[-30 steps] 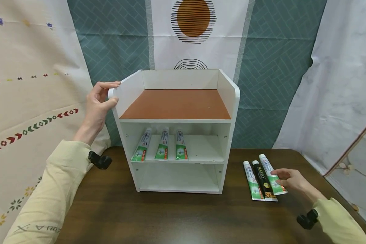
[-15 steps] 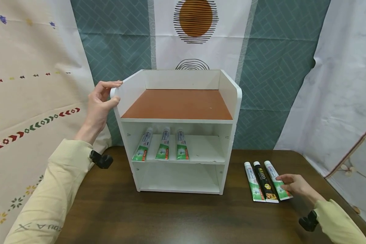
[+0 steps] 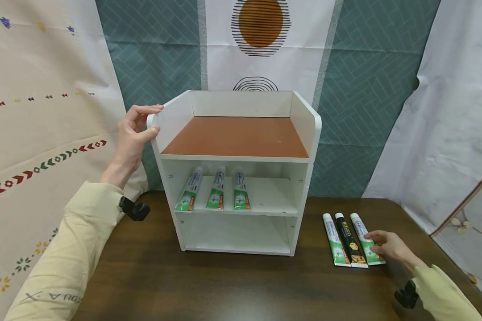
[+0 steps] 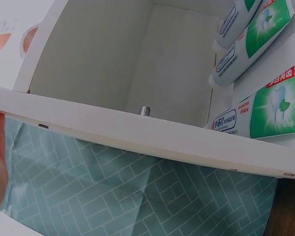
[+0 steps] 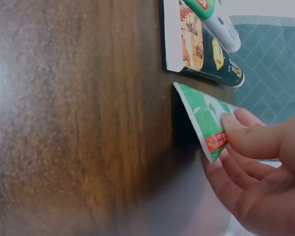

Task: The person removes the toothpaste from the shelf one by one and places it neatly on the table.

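A white shelf unit with a brown top board stands on the dark wooden table. My left hand grips its upper left corner, thumb on the front edge. Three green-and-white toothpaste tubes lie on the middle shelf and also show in the left wrist view as tubes. To the right of the unit lie a green tube, a black tube and another green tube. My right hand pinches that last tube at its crimped end, thumb on top.
Patterned cloth hangs behind the table and at both sides. The bottom shelf holds nothing, and the brown top board is bare. The table's right edge runs close to my right hand.
My right hand has slid down the rightmost tube toward its crimped end, and that tube now lies straighter beside the black one. My left hand keeps its hold on the shelf corner.
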Action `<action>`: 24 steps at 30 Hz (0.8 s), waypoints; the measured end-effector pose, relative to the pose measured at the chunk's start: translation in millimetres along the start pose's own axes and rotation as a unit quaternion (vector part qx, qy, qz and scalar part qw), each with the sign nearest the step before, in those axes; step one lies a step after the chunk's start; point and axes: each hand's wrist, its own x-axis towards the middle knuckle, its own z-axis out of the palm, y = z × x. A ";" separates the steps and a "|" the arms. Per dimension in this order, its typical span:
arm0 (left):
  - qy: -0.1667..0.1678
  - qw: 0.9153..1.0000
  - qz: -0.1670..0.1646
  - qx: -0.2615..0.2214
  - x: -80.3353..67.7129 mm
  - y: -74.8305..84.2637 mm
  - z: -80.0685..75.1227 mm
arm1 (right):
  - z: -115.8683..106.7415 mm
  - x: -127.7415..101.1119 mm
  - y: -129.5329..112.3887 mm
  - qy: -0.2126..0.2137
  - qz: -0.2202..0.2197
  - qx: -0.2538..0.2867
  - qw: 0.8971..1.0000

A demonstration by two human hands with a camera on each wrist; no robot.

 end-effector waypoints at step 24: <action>-0.003 1.000 0.000 0.016 -0.7 -0.9 -1.1 | 6.8 -5.0 15.4 0.037 -0.043 0.010 0.998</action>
